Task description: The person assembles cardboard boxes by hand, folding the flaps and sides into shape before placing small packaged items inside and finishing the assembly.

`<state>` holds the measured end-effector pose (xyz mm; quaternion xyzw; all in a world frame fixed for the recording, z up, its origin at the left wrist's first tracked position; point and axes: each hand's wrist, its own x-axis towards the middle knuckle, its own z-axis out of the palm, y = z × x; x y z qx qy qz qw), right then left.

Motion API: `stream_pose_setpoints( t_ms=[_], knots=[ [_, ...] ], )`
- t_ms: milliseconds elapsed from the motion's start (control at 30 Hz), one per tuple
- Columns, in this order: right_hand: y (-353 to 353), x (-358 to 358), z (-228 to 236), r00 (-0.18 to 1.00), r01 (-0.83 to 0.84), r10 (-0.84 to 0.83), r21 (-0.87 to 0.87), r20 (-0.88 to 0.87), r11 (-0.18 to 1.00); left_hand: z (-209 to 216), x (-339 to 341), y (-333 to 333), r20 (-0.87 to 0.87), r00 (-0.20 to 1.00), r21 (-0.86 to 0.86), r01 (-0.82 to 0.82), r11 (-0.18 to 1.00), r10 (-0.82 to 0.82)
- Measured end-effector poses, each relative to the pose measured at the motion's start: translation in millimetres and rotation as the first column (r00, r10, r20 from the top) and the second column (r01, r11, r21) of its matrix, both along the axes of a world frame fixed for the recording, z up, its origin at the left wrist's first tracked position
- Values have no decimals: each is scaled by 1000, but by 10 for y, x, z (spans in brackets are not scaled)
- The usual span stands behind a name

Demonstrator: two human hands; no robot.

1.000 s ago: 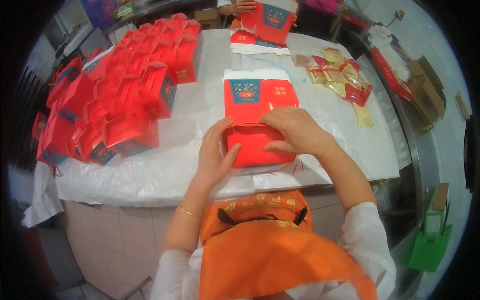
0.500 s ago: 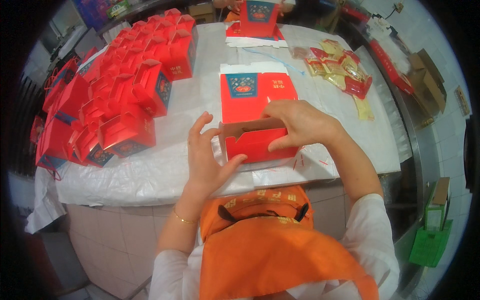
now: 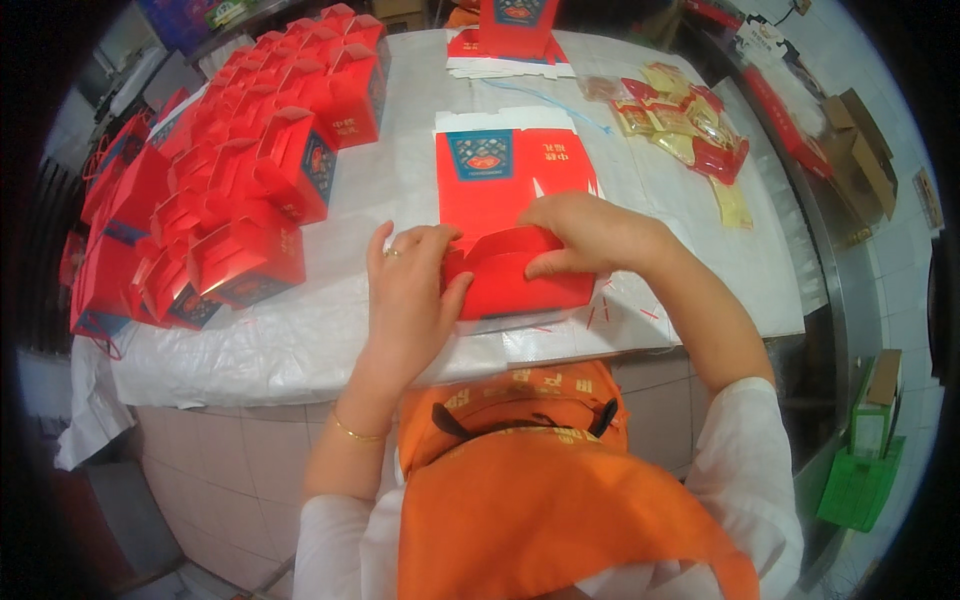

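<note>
- We cannot see the inside of the red box (image 3: 525, 292); its flap and front wall cover it.
- Its right end is partly hidden from us by the right hand (image 3: 597, 235), and its left end by the left hand (image 3: 408, 290).
- We cannot tell whether the flat red panel (image 3: 485, 205) with the blue emblem, just behind, is joined to the box.
- The top edge cuts off the upright red carton (image 3: 515, 28) at the far side; glare blurs the wrapped packets (image 3: 672, 120) to the right.
- The box lies between our two hands, near the front edge of the white-covered table (image 3: 400, 200).
- Our right hand pinches its upper right part, thumb on the front wall, fingers over the flap's edge.
- Our left hand curves about the left corner, thumb tip against the front, fingertips at the upper edge; we cannot tell how firmly it grips.
- Well to the left stand folded red boxes (image 3: 250, 258).
</note>
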<state>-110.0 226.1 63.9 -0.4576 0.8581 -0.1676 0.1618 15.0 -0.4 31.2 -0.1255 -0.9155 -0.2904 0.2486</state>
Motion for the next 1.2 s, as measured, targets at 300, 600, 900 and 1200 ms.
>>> stream_pose_setpoints(
  t_ms=[300, 600, 900, 1200],
  knots=[
    [-239, -314, 127, 986, -69, 10, 358, 165, 931, 272, -401, 37, 267, 963, -301, 130, 945, -48],
    [-207, -252, 209, 971, -113, 36, 324, 235, 939, 317, -362, 1, 430, 901, -393, 130, 911, 57],
    [-346, -268, 210, 997, -52, 21, 411, 78, 910, 332, -533, -97, 541, 841, -313, 202, 928, -1],
    [-424, -243, 197, 990, -43, 1, 290, 143, 956, 417, -576, -135, 532, 846, -327, 242, 914, -33]
  ],
)
